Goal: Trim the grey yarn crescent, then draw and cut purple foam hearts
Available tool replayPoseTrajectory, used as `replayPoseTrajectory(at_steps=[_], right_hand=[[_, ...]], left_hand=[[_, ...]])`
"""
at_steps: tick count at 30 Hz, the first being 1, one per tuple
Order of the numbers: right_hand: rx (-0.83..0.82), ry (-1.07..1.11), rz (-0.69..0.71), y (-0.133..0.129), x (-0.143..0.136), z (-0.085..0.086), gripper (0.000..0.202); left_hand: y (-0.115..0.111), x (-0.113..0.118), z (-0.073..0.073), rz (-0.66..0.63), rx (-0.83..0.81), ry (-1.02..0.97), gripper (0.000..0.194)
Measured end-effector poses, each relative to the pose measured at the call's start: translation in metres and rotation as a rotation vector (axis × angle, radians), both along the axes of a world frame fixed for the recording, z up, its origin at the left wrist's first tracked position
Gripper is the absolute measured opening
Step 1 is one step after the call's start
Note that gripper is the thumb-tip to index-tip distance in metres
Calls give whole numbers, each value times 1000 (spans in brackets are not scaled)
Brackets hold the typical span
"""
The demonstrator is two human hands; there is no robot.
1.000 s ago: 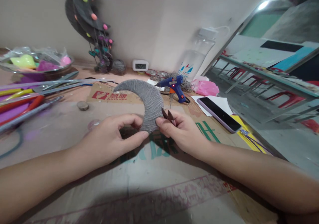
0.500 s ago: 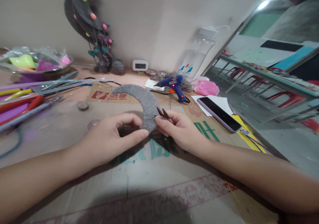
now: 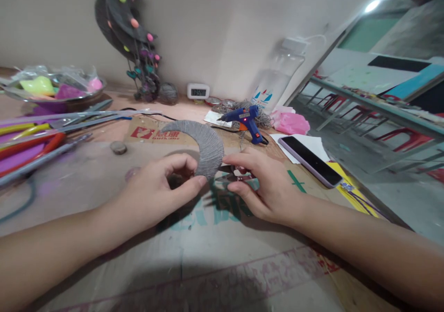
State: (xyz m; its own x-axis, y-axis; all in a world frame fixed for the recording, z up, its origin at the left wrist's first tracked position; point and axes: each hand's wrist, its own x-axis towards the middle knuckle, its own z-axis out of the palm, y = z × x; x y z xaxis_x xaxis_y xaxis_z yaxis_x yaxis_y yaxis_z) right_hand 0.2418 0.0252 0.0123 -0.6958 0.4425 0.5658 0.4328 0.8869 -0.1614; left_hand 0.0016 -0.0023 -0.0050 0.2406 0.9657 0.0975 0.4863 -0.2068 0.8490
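I have the grey yarn-wrapped crescent [image 3: 210, 148] by its lower end in my left hand [image 3: 163, 185], pinched between my thumb and my bent forefinger. My thumb tip lies at its bottom edge, and my forefinger meets its inner, left side. From there the crescent rises above my fingertips, bowing out to the right, its upper point reaching off to the left over the cardboard [image 3: 138, 261].

My right hand [image 3: 274, 187] is just beside it, holding a small pair of scissors [image 3: 243, 174]. My forefinger arches over the scissors and my thumb sits below, the two tips spread apart, with the blades parted and aimed at the crescent's lower right edge. My right forefinger tip comes right up to that outer edge; I cannot tell whether it touches. My other right fingers are mostly hidden.

Beyond the crescent, to the right, the blue glue gun [image 3: 245, 118] lies with its red light lit, in front of some tangled yarn [image 3: 265, 120]. The phone [image 3: 310, 161] rests past my right hand, and a small stone [image 3: 118, 148] lies to the left of the crescent.
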Motion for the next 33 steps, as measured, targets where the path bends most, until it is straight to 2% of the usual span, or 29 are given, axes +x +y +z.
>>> replayPoseTrajectory(at_steps=[8,24,33], right_hand=[[216,-26,-15,2,0,-6,16],[314,-82,-40,3,-2,-4,16],[231,-81,-39,1,-3,-3,18]], left_hand=[[-2,1,3,11,-21,112,31],[-2,0,0,18,-24,92,32],[0,-1,0,-27,7,44,28]])
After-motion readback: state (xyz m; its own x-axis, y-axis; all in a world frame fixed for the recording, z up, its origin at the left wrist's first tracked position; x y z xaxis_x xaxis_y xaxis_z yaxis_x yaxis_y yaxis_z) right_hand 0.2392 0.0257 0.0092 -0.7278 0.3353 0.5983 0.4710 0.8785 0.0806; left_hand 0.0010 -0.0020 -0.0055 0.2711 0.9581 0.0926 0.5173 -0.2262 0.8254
